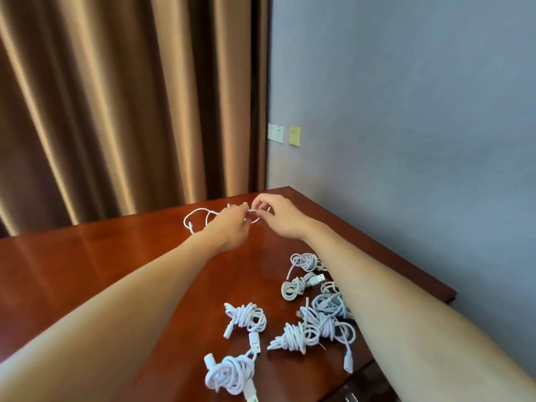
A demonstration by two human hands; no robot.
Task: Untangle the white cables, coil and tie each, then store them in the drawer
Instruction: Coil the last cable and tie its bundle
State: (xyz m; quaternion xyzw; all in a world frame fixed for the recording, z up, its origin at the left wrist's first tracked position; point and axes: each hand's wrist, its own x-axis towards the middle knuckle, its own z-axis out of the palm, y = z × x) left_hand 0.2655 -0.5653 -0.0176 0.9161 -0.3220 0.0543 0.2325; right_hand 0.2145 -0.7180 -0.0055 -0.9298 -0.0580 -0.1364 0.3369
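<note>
Both hands, left hand (232,224) and right hand (280,217), pinch a loose white cable (200,217) near the table's (87,262) far corner; tied cable bundles (301,314) lie by its right edge.

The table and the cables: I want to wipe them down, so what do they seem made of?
Table: looks like reddish-brown wood or veneer under glossy varnish; it mirrors the curtain's light. Cables: seemingly white plastic or rubber sheathing, smooth and faintly shiny, bending into tight coils.

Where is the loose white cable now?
The loose white cable lies at the table's far edge near the curtain, pinched by left hand and right hand.
</note>
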